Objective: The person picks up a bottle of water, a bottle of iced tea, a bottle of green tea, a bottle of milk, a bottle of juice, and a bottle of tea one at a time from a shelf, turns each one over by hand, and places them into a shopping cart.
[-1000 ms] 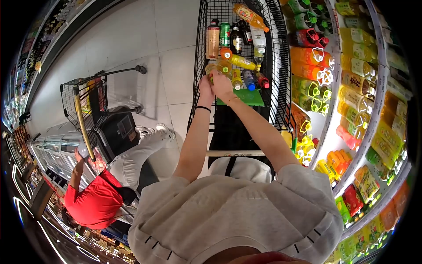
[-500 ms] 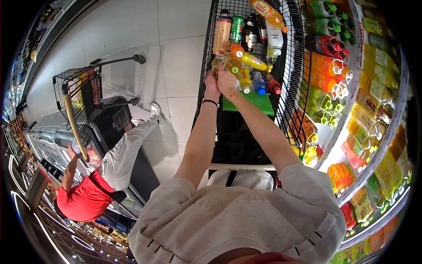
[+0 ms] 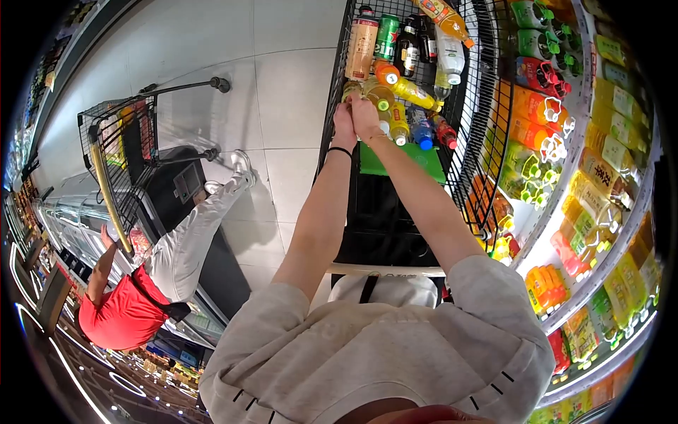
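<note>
My left hand (image 3: 344,126), with a black band at the wrist, and my right hand (image 3: 365,119) are close together inside the shopping cart, near its left wall. Both are closed around a pale yellowish drink bottle (image 3: 352,89), mostly hidden by my fingers. Just right of it lie a wide amber bottle (image 3: 379,95) and a small yellow bottle (image 3: 399,127). Beyond my hands are an orange-capped bottle (image 3: 386,72), a tall pinkish-brown bottle (image 3: 361,46), a green can (image 3: 386,37) and a dark glass bottle (image 3: 407,51).
The black wire cart (image 3: 494,141) also holds a blue-capped bottle (image 3: 421,131), a red-capped bottle (image 3: 445,133) and a flat green item (image 3: 402,162). Drink shelves (image 3: 590,177) line the right. At left, a person in red (image 3: 127,311) stands behind another cart (image 3: 123,141).
The view has shifted slightly, and the cart's contents appear a little lower and further right. My hands have drawn closer together around the bottle. The person's hand at left has shifted on the cart's handle.
</note>
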